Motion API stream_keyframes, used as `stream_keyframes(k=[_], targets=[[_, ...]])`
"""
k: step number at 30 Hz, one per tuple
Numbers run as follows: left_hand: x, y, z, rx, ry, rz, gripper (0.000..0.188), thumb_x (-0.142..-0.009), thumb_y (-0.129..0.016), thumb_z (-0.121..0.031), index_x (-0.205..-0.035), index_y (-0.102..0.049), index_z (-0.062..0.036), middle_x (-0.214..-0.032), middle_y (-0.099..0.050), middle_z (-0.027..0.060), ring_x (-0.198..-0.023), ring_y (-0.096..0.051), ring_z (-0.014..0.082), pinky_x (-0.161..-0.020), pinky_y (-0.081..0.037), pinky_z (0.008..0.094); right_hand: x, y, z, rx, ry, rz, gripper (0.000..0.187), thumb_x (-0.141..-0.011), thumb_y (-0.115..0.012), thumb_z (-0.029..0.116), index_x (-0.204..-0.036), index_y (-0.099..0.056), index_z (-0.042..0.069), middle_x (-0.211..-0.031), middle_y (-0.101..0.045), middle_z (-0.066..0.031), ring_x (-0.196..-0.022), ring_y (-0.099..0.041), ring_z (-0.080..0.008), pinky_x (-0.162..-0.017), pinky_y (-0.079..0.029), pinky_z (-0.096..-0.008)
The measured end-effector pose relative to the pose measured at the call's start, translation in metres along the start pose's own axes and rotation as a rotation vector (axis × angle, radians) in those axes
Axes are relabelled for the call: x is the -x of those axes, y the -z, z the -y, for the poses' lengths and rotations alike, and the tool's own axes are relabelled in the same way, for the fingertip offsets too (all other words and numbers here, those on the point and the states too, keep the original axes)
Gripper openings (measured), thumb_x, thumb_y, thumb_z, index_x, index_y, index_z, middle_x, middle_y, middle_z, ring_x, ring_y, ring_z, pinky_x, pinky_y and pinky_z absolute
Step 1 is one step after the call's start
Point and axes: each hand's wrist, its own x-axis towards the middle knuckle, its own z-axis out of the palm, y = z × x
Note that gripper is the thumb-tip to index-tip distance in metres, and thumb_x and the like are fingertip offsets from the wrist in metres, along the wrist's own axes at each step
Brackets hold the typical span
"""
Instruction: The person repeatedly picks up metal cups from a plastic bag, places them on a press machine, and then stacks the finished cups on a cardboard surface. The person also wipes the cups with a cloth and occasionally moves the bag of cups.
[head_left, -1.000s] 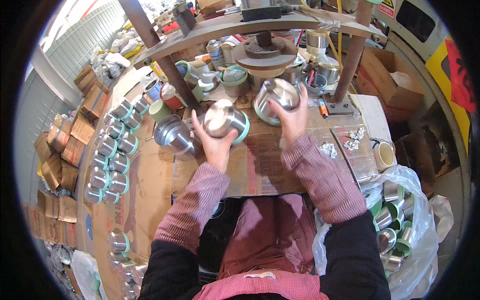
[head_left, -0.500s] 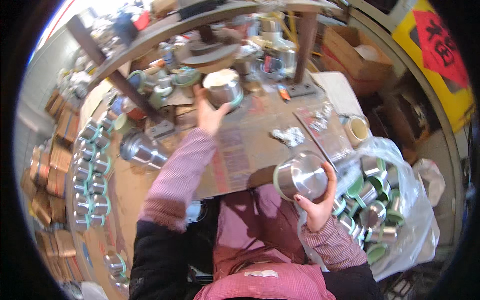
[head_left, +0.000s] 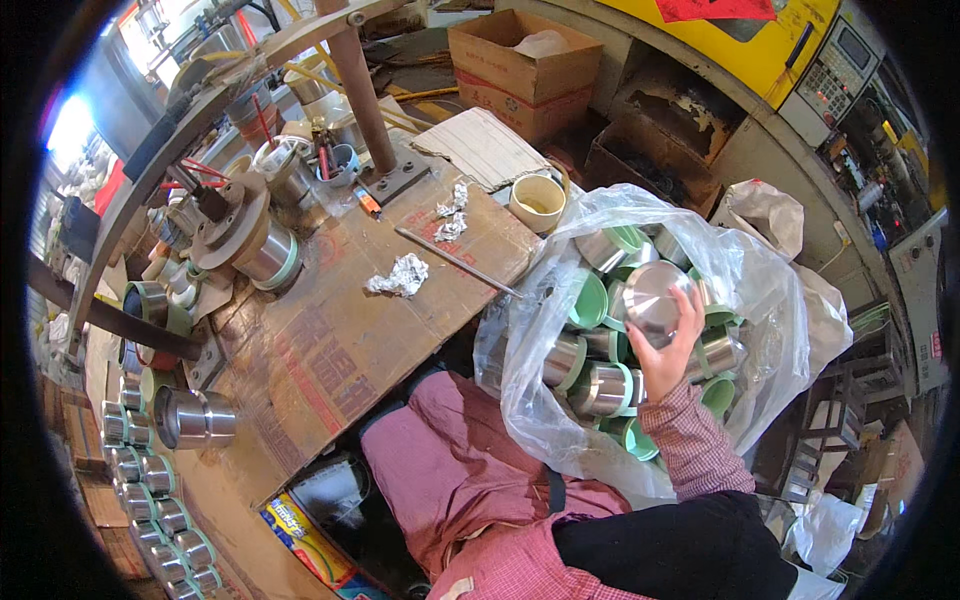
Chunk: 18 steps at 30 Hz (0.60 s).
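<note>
From my end, the work looks partway along — a heap of cups (head_left: 603,388) lies inside the bag (head_left: 765,280), one cup stands under the press (head_left: 225,228) to the bag's left, and rows of cups (head_left: 160,478) are set out on the surface (head_left: 400,330) well left of the bag. How many remain to be handled, I can't tell. My right hand (head_left: 668,352) has the held cup (head_left: 652,300) pinched between thumb and fingers, over the bag's opening; whether that cup touches the heap, I can't make out. My left hand is out of view, so its state I can't tell. The held cup looks bright — bare steel, its round flat end turned up toward me, its rim hidden.
</note>
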Motion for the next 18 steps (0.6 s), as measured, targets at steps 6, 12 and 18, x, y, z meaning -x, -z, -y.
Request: stream_keyframes(k=[6, 12, 18], targets=[[0.001, -0.019, 0.002, 0.414, 0.507, -0.070, 0.068, -0.098, -0.060, -0.046, -0.154, -0.040, -0.0124, -0.158, -0.038, 0.0122, -0.141, -0.044, 0.0348, -0.114, -0.037, 0.0552, -0.002, -0.023, 0.016, 0.193, 0.356, 0.183, 0.058, -0.072, -0.081, 0.012, -0.127, -0.065, 0.017, -0.156, -0.039, -0.0178, -0.147, -0.030, -0.0425, -0.121, -0.025, -0.0539], [-0.012, -0.009, -0.002, 0.467, 0.580, -0.121, 0.070, -0.097, -0.062, -0.048, -0.154, -0.039, -0.0135, -0.158, -0.038, 0.0121, -0.141, -0.043, 0.0363, -0.114, -0.037, 0.0560, 0.017, -0.053, 0.056, -0.046, 0.486, 0.321, 0.044, -0.075, -0.076, 0.006, -0.118, -0.070, 0.016, -0.145, -0.051, -0.0128, -0.139, -0.042, -0.0386, -0.117, -0.028, -0.0539], [-0.004, -0.010, 0.018, 0.533, 0.638, -0.184, 0.073, -0.096, -0.063, -0.049, -0.155, -0.039, -0.0146, -0.158, -0.038, 0.0120, -0.142, -0.042, 0.0377, -0.114, -0.037, 0.0567, 0.037, -0.059, 0.071, -0.142, 0.472, 0.429, 0.037, -0.080, -0.074, 0.011, -0.115, -0.070, 0.020, -0.142, -0.054, -0.0059, -0.135, -0.046, -0.0345, -0.114, -0.028, -0.0624]])
